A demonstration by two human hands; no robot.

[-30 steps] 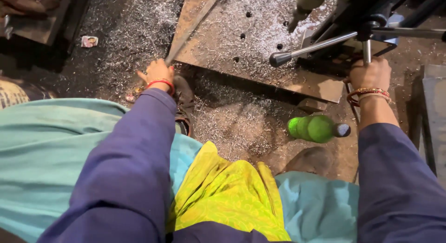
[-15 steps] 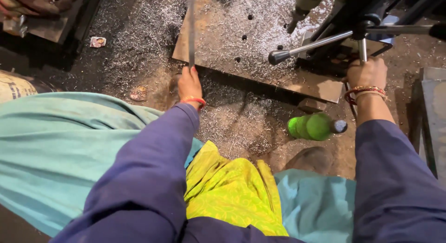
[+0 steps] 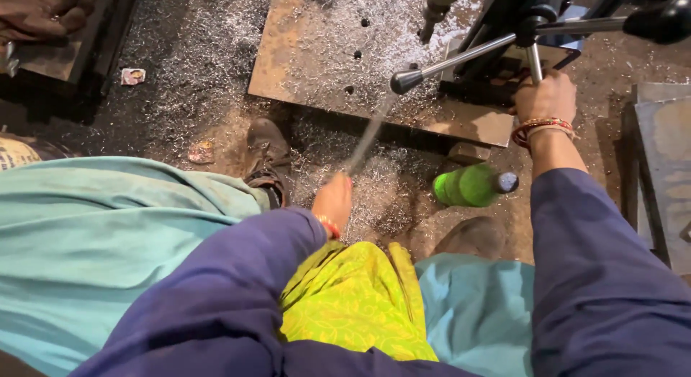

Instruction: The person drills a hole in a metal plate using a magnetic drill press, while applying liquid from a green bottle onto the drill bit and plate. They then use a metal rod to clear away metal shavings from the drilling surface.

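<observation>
While my left hand (image 3: 335, 200) sits low with fingers clamped on a blurred metal strip (image 3: 368, 136), its long axis points toward one o'clock over the steel plate (image 3: 317, 53). My right hand (image 3: 545, 97) grips the drill lever (image 3: 533, 60).

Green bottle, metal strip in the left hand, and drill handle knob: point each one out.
green bottle (image 3: 468, 185), head view, on its green body.
metal strip (image 3: 368, 137), head view, mid-length of the blurred strip.
drill handle knob (image 3: 404, 81), head view, on the dark round end.
</observation>
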